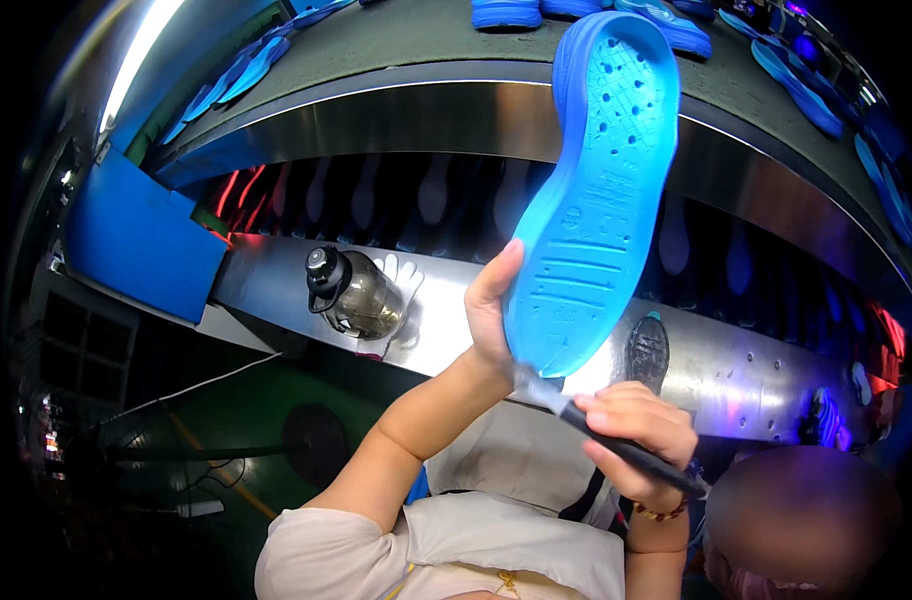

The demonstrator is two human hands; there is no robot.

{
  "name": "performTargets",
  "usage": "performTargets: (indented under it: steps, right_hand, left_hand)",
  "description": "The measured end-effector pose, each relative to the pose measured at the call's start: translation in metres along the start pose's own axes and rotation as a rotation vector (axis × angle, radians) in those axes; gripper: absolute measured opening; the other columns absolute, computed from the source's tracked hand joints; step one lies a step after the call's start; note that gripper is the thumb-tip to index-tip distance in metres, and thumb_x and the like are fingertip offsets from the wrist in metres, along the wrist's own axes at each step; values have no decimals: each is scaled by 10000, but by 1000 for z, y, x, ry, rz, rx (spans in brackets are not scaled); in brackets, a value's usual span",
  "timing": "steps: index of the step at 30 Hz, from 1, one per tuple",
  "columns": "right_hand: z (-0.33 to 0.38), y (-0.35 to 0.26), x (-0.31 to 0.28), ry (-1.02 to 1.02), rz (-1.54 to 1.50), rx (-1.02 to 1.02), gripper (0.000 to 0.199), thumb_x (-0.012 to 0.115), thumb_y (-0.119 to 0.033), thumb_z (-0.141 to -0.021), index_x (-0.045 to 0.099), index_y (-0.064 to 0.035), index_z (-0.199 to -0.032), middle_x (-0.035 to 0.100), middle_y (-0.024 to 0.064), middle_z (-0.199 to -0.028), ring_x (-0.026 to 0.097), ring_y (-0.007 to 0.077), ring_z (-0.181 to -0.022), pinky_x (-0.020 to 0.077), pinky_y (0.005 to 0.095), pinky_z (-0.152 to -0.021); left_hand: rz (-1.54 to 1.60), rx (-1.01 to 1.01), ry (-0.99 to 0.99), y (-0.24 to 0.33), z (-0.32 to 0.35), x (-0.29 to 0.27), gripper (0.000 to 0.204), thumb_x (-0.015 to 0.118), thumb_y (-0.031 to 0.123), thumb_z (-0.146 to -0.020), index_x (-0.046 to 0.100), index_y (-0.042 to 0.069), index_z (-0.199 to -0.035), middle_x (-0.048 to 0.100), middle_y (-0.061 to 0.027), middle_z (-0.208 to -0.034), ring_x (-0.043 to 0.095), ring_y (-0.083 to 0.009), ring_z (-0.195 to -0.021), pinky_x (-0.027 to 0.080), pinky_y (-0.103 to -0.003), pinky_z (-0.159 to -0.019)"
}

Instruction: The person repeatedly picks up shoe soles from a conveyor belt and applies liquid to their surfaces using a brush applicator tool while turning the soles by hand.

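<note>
A bright blue shoe sole (591, 240) stands nearly upright in front of me, its inner face with small holes and raised ribs turned toward me. My left hand (491, 312) grips its lower left edge, the thumb along the rim. In my right hand (638, 440) is a black-handled brush (631, 455), its fingers wrapped round the handle. The brush's pale metal part and blurred grey tip reach the bottom end of the sole, close to my left wrist. Whether the tip touches the sole I cannot tell.
Beyond the steel ledge (441, 290), a dark belt (396, 85) carries several blue soles (791, 85). On the ledge are a dark bottle (361, 290), a white glove (401, 275) and a black sole (648, 352). Another person (801, 515) is at the lower right.
</note>
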State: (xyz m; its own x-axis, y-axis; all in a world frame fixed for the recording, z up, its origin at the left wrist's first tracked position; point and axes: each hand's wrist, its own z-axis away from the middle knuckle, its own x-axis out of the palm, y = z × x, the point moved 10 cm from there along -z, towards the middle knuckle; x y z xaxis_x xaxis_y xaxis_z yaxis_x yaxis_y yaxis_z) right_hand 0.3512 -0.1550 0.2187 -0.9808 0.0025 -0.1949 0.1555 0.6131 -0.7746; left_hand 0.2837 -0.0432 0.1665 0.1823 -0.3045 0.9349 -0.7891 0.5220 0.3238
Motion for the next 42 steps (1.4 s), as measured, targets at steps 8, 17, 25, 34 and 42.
performTargets:
  steps: [8,17,25,34,42]
  right_hand:
    - [-19,3,-24,-109,-11,41,235,651,21,-616,629,6,-849,650,164,-830,631,247,-715,484,302,-656]
    - [-6,-3,-18,-206,134,57,214,694,-26,-659,638,-29,-865,654,116,-889,645,220,-731,502,276,-619]
    - [-1,15,-16,-437,221,157,179,618,-17,-727,625,-52,-903,640,95,-951,635,232,-817,514,272,-685]
    - [10,37,-35,-486,131,265,205,632,-38,-722,604,0,-922,629,141,-937,618,261,-860,492,316,-753]
    - [23,47,-47,-200,-216,597,274,616,23,-725,612,24,-999,631,155,-952,604,107,-569,497,214,-507]
  left_hand:
    - [116,-120,-197,-1,-10,15,542,391,371,-864,440,-50,-1201,529,-210,-1140,544,-298,-1020,407,-413,-919]
    - [-256,-580,43,-29,-5,-10,466,518,309,-819,492,-31,-1137,574,-164,-1005,579,-227,-857,470,-343,-773]
    - [-663,-977,90,-45,31,-28,491,540,333,-820,508,-55,-1119,555,-180,-1033,553,-201,-907,460,-302,-759]
    - [-858,-997,97,-36,40,-43,557,527,417,-812,498,-12,-1167,533,-172,-1098,547,-204,-928,452,-287,-764]
    - [-407,-790,133,-39,37,-40,559,501,378,-832,417,-7,-1228,517,-181,-1128,553,-256,-961,462,-360,-816]
